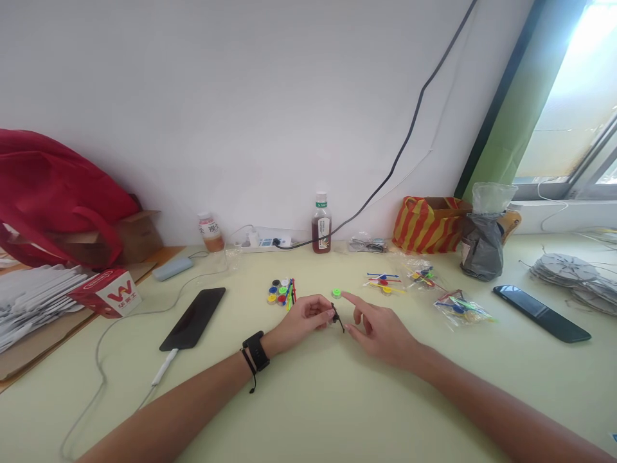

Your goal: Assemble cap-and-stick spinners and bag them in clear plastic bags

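Observation:
My left hand (308,316) pinches a thin black plastic arrow (339,317) between thumb and fingertips, just above the table. Across from it, my right hand (383,328) has its index finger stretched out and its thumb apart, close to the arrow's lower end; whether the thumb touches it I cannot tell. A bright green round disc (336,293) lies on the table near the right index fingertip. Beyond my left hand sit several coloured discs (274,290) beside a bunch of coloured arrows (291,293). Several discs with arrows on them (384,281) lie behind my right hand.
Small plastic bags of coloured parts (457,310) lie on the right, near a phone (540,313). On the left are a charging phone (193,318), its cable and a red-and-white box (107,293). A dark bottle (321,225) and a striped bag (424,225) stand by the wall.

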A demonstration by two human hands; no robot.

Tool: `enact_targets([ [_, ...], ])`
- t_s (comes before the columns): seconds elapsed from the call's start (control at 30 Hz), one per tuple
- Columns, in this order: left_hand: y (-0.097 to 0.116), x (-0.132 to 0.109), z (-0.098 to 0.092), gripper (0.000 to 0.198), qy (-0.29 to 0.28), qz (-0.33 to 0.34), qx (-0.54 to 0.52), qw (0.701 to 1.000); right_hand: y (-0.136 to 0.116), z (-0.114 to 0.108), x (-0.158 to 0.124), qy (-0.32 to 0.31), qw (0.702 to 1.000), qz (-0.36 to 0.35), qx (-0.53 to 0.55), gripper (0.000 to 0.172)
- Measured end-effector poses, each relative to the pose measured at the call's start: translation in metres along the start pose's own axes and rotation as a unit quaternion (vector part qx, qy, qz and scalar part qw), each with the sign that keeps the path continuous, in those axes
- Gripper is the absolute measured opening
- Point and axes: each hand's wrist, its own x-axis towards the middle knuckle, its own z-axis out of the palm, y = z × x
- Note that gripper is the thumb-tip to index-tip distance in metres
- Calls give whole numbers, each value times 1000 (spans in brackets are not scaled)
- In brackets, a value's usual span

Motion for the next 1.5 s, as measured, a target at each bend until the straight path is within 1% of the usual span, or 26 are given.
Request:
enact_targets([
  [0.07,1,0,0,33,-2,3,3,1000,-4,1,-2,-7,999,-33,-10,64],
  [0.1,1,0,0,33,-3,3,3,1000,-6,0,-3,-6,999,-38,-22,63],
  [0.13,1,0,0,34,-2,3,2,1000,-6,0,-2,-2,999,-30,-36,57],
  [0.23,0,0,1,36,5,0,-4,1000,-4,-3,2,-5,998,30,-58,27],
  [0.33,0,1,1,36,8,-6,-6,1000,-2,-6,4,-18,997,61,-38,23],
  [0.43,-1,1,0,36,8,-8,-5,1000,-5,-6,3,-30,998,42,-26,16],
  [0.53,-2,1,0,35,6,-4,-2,1000,-7,-4,0,-57,998,-2,-33,15],
  [0.57,-2,1,-1,34,5,-3,-1,1000,-8,-3,-1,-61,998,-12,-31,18],
  [0.6,-2,1,-1,34,3,-2,0,1000,-7,-3,-1,-63,997,-20,-26,27],
  [0.67,-2,0,-1,33,0,0,2,1000,-5,-2,-2,-65,997,-26,-18,52],
  [0.73,-1,0,0,32,-2,2,3,1000,-4,-2,-1,-66,997,-30,-17,68],
  [0.8,0,-1,0,32,-3,2,2,1000,-4,-3,-1,-68,996,-43,-26,69],
  [0.83,0,-1,0,32,-2,2,1,1000,-5,-4,-1,-68,996,-49,-32,64],
  [0.93,-2,0,0,33,3,1,2,1000,-8,-6,-1,-75,994,-53,-53,32],
  [0.97,-2,1,0,34,3,1,2,1000,-8,-7,-1,-77,994,-51,-57,25],
  [1.0,-3,1,0,34,3,1,2,1000,-8,-7,-1,-79,994,-49,-56,22],
  [1.03,-3,1,0,33,1,1,2,1000,-8,-6,-1,-81,994,-49,-52,24],
  [1.07,-3,1,-1,33,0,1,2,1000,-7,-6,-1,-81,995,-49,-44,31],
  [1.17,-1,0,0,32,-3,1,2,1000,-5,-4,-3,-83,995,-45,-20,65],
  [1.2,-1,0,0,32,-5,2,1,1000,-5,-3,-3,-83,995,-45,-15,72],
  [1.27,0,-1,0,31,-8,4,-4,1000,-6,-2,-3,-81,996,-47,-10,75],
  [1.3,0,-1,0,31,-9,4,-6,1000,-6,-2,-3,-78,996,-48,-11,69],
  [1.33,0,-1,0,31,-7,4,-7,1000,-6,-2,-2,-73,996,-46,-15,57],
  [1.4,-1,0,0,31,-2,0,-4,1000,-5,-1,-1,-64,997,-31,-27,27],
  [1.43,-2,0,0,31,1,-2,-3,1000,-4,-1,0,-57,998,-22,-29,21],
  [1.5,-2,1,0,31,2,-3,-3,1000,-1,1,0,-37,999,-10,-17,21],
])
